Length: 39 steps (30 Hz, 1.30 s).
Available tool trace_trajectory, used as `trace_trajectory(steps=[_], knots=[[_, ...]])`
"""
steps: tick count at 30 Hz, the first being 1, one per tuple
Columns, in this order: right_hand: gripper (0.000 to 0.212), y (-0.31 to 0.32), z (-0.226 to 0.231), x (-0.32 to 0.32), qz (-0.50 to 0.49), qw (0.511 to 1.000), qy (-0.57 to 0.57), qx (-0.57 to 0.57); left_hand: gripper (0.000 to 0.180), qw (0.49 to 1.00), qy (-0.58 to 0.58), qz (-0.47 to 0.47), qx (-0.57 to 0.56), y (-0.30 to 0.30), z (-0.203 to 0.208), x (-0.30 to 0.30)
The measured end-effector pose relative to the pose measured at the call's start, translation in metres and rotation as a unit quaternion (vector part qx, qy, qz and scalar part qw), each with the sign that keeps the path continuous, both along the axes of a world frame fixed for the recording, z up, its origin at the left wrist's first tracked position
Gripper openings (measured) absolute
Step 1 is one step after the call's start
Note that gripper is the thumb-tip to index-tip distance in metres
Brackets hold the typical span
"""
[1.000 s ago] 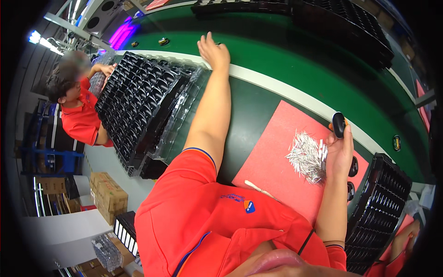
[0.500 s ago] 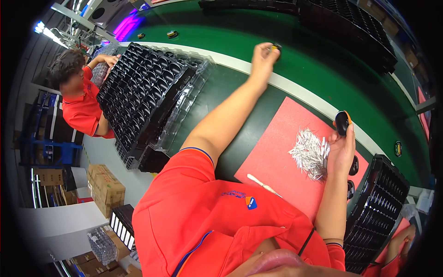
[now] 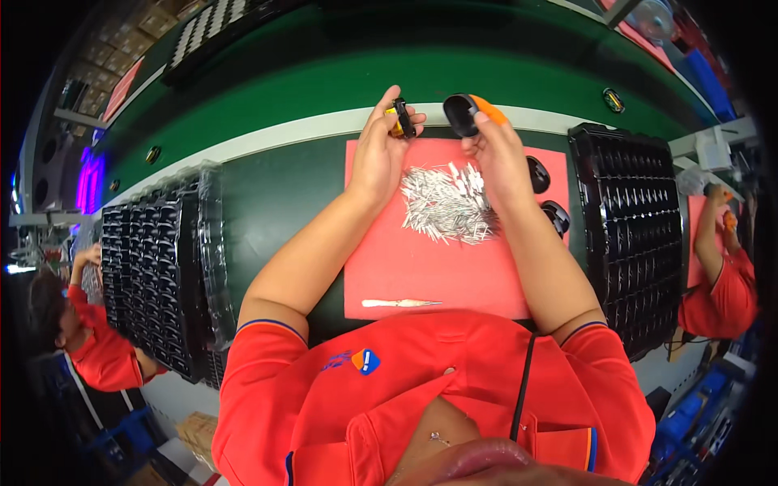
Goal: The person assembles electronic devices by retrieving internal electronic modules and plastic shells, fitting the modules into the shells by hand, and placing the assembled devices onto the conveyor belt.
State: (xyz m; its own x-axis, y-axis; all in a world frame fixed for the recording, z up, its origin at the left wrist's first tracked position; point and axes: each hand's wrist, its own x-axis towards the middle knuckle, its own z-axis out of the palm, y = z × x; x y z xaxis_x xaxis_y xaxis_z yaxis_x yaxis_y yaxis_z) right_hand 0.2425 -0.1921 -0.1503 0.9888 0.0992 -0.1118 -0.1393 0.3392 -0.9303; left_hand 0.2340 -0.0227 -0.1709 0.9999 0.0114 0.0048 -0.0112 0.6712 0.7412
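Above the far edge of a pink mat [image 3: 438, 279], my left hand [image 3: 378, 158] grips a small black-and-yellow part [image 3: 400, 118]. Facing it, my right hand [image 3: 502, 162] holds a hollow black oval shell [image 3: 460, 114] with an orange outer side, its dark inside turned partly toward the left hand. A gap separates the two pieces. Between my forearms lies a heap of thin silvery-white strips [image 3: 446, 206]. Two more black oval shells [image 3: 537, 174] rest by my right forearm, one partly behind it. A slim pale-handled pointed tool [image 3: 397, 303] lies along the mat's near edge.
Stacked black trays [image 3: 150, 279] with clear plastic ones stand at left, another black tray stack [image 3: 634, 235] at right. Beyond a pale rail, the green belt [image 3: 308, 73] carries small black-and-yellow parts [image 3: 613, 100]. People in red shirts [image 3: 721, 296] work at both sides.
My left hand has come back from over the green belt with the small part, close to my right hand. The view has swung round, and the mat now appears central.
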Motion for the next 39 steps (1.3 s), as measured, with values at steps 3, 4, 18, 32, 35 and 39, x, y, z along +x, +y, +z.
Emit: trace_trajectory(steps=[3, 4, 18, 32, 35, 39], knots=[[0.035, 0.000, 0.003, -0.003, 0.005, 1.000, -0.018, -0.015, 0.048, 0.986, -0.019, 0.004, 0.166, -0.008, 0.010, -0.008], [0.036, -0.001, 0.004, -0.005, 0.002, 0.999, -0.026, -0.032, 0.047, 0.982, -0.029, 0.001, 0.185, -0.010, 0.010, -0.009], [0.044, 0.004, -0.002, -0.008, -0.011, 0.983, -0.149, -0.105, 0.040, 0.991, 0.004, -0.012, 0.132, -0.011, 0.002, -0.004], [0.044, 0.001, -0.013, -0.002, -0.013, 0.973, -0.137, -0.187, 0.039, 0.989, -0.006, -0.012, 0.149, -0.013, 0.004, -0.007], [0.044, 0.000, -0.008, -0.004, -0.018, 0.965, -0.143, -0.218, 0.040, 0.987, -0.012, -0.017, 0.159, -0.012, 0.003, -0.007], [0.045, 0.001, -0.003, -0.004, -0.039, 0.949, -0.172, -0.261, 0.041, 0.984, -0.044, 0.005, 0.171, -0.012, -0.002, -0.005]])
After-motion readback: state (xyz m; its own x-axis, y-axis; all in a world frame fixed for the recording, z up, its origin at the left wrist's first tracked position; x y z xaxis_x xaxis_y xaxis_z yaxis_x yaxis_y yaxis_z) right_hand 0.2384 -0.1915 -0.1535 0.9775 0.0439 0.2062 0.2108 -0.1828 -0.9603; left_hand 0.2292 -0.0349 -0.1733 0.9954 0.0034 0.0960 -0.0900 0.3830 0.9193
